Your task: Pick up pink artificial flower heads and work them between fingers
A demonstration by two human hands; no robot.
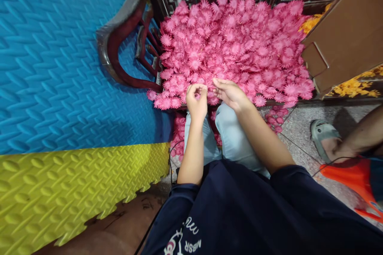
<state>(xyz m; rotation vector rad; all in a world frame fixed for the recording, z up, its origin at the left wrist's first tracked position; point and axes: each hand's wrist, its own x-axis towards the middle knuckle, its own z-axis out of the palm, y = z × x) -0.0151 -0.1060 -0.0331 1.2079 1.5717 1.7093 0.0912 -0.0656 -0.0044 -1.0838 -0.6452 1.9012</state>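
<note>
**Loose flowers sitting at the edge of the heap**

The left hand (pixel 196 101) is curling its fingers (pixel 200 89) almost closed around a small pink flower (pixel 197 95) at the near edge of the pink flower heap (pixel 233 48), and only a sliver of petal is showing between them. The right hand (pixel 229 92) is resting just beside it, against the same near edge, fingers half bent and touching the blooms; whether it is pinching one is not something I can tell

The risk is looking like this: the heap is piling right up to its near edge, and a nudge from either wrist is likely to be sending more blooms down to the fallen flowers (pixel 277 117) already lying on the floor below the heap. A tight squeeze is also likely to be crushing the thin petals in the left fingers
</note>
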